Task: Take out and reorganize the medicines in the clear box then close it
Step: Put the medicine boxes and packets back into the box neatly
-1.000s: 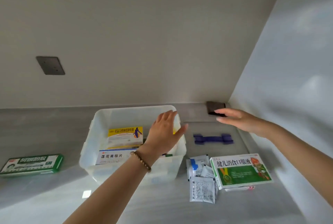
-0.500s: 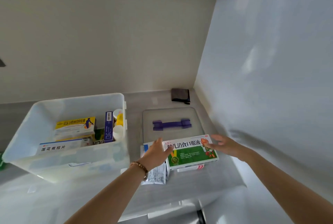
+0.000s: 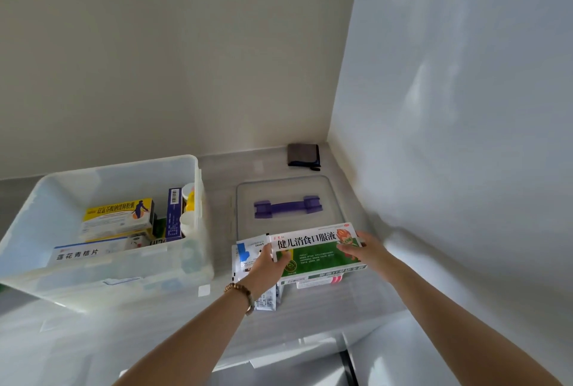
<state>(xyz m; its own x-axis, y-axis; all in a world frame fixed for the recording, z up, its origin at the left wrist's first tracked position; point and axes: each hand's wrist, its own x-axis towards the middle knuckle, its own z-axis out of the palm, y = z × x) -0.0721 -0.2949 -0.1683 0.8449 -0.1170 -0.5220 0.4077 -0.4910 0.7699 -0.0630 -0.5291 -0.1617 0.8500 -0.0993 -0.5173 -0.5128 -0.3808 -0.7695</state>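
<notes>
Right of the clear box (image 3: 93, 277), left hand (image 3: 266, 264) and right hand (image 3: 369, 253) each pinch an end of the green box (image 3: 316, 250); best lifted level, clear of the sachets (image 3: 248, 250), over the rim.

A pale grey countertop (image 3: 310, 308) set in a wall corner carries a clear plastic box (image 3: 108, 280) at left, its clear lid (image 3: 333, 199) with a purple handle (image 3: 286, 207) alongside, white sachets (image 3: 248, 252) near the front, and a dark folded cloth (image 3: 303, 155) at the back.
</notes>
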